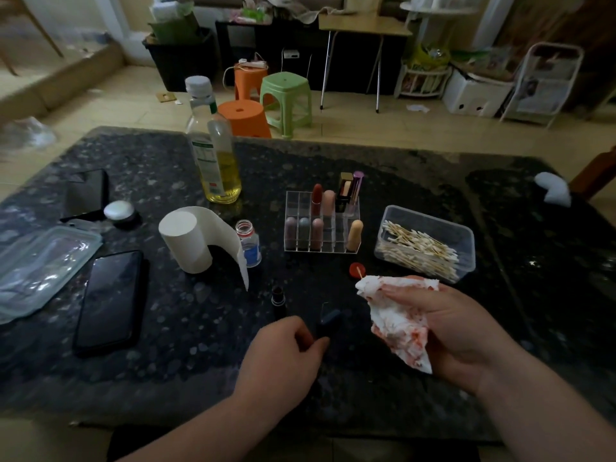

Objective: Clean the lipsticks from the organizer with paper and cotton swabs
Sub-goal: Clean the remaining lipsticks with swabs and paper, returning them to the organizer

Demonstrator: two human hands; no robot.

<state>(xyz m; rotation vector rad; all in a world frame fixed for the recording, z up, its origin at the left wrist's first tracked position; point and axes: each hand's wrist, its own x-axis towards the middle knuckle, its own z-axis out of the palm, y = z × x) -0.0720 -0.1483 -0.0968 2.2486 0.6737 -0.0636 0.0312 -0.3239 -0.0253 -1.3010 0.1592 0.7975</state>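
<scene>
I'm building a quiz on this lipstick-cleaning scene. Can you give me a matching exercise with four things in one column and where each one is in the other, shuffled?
Things:
1. cotton swabs
2. stained paper
3. dark tube
4. peach lipstick

Places:
A. in the organizer's front row
B. held in the right hand
C. in the clear tub
D. pinched by the left hand

Pairs: 1-C, 2-B, 3-D, 4-A

A dark speckled stone table carries an oil bottle upper centre, a paper roll, a clear organizer mid-frame, a swab box right, and a phone lower left.
</scene>
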